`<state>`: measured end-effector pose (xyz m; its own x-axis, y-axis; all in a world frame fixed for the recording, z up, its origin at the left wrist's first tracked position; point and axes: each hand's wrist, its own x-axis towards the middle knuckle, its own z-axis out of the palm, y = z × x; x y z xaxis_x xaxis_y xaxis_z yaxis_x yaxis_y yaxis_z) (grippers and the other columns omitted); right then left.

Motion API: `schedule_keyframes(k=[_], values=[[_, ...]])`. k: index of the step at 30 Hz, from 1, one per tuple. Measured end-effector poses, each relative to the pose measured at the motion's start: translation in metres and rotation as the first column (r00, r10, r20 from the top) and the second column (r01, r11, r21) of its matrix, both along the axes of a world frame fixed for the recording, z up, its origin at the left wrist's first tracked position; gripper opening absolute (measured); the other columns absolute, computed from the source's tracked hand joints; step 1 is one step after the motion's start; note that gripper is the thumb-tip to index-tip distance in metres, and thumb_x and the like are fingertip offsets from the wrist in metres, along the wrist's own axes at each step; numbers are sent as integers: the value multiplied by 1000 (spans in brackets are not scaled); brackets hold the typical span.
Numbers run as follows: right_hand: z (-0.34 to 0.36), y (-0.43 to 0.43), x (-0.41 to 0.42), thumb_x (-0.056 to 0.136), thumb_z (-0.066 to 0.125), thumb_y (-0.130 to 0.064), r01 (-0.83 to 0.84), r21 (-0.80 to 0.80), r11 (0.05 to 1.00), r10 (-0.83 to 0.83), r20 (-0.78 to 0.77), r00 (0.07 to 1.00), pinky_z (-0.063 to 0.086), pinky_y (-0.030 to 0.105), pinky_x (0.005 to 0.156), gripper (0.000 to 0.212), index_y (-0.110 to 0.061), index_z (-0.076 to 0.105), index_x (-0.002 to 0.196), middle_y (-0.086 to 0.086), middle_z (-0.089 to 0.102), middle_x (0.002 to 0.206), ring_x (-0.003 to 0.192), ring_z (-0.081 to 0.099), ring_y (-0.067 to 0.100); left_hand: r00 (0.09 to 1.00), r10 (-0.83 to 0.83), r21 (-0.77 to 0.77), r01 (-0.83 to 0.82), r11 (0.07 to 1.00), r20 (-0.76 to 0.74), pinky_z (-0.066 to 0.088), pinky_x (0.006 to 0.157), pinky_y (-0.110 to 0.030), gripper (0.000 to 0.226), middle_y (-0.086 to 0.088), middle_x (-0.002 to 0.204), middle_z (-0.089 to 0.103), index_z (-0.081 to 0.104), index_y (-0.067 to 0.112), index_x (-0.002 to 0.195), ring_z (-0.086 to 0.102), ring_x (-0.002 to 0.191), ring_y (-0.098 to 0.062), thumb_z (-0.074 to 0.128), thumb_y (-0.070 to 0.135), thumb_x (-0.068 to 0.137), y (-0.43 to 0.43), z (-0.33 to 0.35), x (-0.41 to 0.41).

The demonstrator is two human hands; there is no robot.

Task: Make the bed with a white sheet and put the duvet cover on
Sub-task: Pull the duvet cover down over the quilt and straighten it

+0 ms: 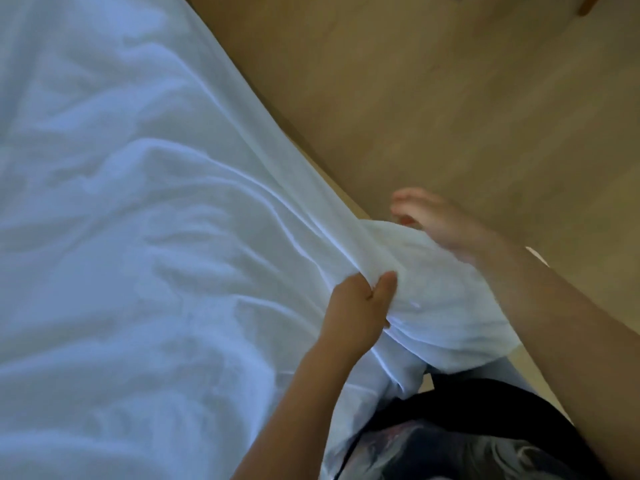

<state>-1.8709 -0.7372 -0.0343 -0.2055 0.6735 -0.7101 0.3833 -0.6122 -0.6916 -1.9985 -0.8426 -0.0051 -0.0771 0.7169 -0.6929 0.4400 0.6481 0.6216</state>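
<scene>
While the white sheet (138, 202) lies wrinkled across the bed (323, 171), a bunch at its right edge is gripped by the left hand (356, 306). The blurred right hand (440, 226) is held open against it. The sheet step is judged underway. Next, pulling taut and tucking are called for.

The one head-worn camera looks steeply down, close over the bed (121, 209) edge and neighbouring floor (450, 116).
</scene>
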Motion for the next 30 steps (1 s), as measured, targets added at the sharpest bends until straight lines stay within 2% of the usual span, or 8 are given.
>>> schedule_keyframes(k=[4, 9, 15, 18, 21, 23, 26, 30], values=[[-25, 4, -58, 78, 59, -63, -546, -80, 834, 551, 149, 821, 37, 27, 88, 80, -18, 37, 140, 3, 46, 140, 122, 48, 21, 932, 93, 181, -30, 983, -349, 47, 70, -30, 29, 10, 76, 64, 56, 21, 82, 61, 76, -11, 52, 50, 87, 5, -1, -36], [-41, -7, -64, 69, 56, -75, -523, -55, 850, 505, 363, 783, 38, 31, 83, 94, -14, 39, 138, 5, 50, 136, 119, 50, 25, 695, 364, 237, -277, 931, -620, 38, 93, -40, 71, -13, 129, 45, 39, 8, 130, 46, 118, -32, 63, 52, 80, 45, -21, -77], [-40, -24, -55, 77, 66, -43, -202, 254, 946, 113, 327, 938, 39, 29, 65, 32, -22, 54, 98, -6, 60, 86, 81, 59, 20, 763, 388, 174, -351, 920, -516, 30, 70, -28, 32, -10, 89, 60, 51, 8, 87, 56, 91, -29, 44, 37, 98, 64, -40, -77], [-31, -15, -46, 77, 70, -32, 77, 356, 931, -142, 160, 977, 38, 16, 53, 21, -28, 50, 83, -13, 57, 74, 63, 54, 0, 727, 674, 387, -589, 710, -129, 36, 61, -30, 35, -3, 65, 49, 48, 10, 67, 47, 62, -15, 52, 30, 96, 57, -5, -81], [-18, -6, -47, 80, 71, -38, 148, 245, 958, -118, -131, 984, 45, 16, 73, 30, -34, 49, 98, -14, 60, 101, 86, 58, -3, 603, 794, 482, -718, 502, 71, 44, 54, -17, 31, 13, 56, 57, 57, 16, 59, 51, 55, -2, 57, 25, 88, 21, 44, -99], [-12, -3, -55, 83, 62, -49, 56, 144, 988, -26, -199, 980, 42, 18, 80, 36, -33, 49, 112, -12, 58, 115, 99, 55, -1, 518, 855, 547, -717, 432, 4, 40, 48, -5, 28, 22, 49, 55, 56, 21, 58, 51, 48, 8, 56, 28, 85, -11, 67, -122], [-12, -2, -70, 89, 48, -55, -272, 134, 953, 262, 85, 961, 37, 29, 86, 52, -21, 46, 130, 1, 55, 127, 111, 51, 15, 256, 963, 512, -841, 176, 89, 42, 56, -13, 32, 18, 52, 56, 63, 24, 53, 51, 52, 5, 57, 22, 84, -42, 67, -160], [-13, -12, -84, 85, 57, -50, -569, 103, 816, 492, 392, 777, 36, 29, 74, 52, -18, 49, 125, 4, 59, 119, 98, 55, 23, 340, 928, 295, -880, 371, -153, 40, 62, -36, 35, -3, 62, 43, 45, 15, 60, 46, 57, -16, 53, 25, 93, -41, 24, -169]])
